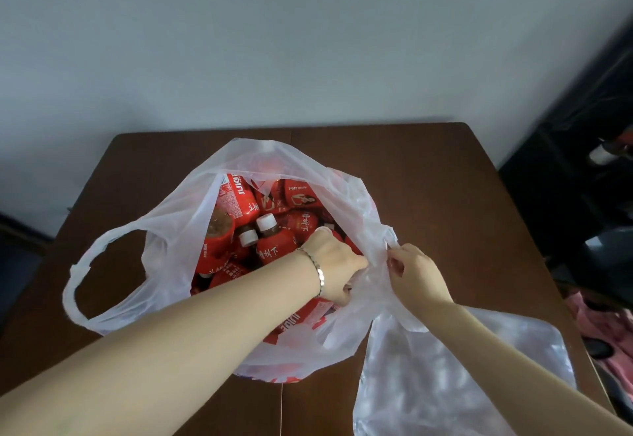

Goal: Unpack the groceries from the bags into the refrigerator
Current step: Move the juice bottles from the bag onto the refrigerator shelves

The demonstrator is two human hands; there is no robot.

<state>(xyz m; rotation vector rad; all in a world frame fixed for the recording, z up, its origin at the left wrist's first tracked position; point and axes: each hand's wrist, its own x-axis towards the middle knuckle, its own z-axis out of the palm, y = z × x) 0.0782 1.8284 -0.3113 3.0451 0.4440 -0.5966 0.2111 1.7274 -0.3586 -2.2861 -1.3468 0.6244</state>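
The thin white plastic bag (191,230) is held open on the brown wooden table (411,175) – its right edge is pinched by the right hand (416,273). The left hand (334,264) is curled around a red-labelled bottle (274,242) inside – ready for lifting out.

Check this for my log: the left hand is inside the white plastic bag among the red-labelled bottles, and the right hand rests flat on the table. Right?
Not quite. In the head view the right hand pinches the rim of the white plastic bag, not flat on the table. The left hand is inside among the red-labelled bottles.
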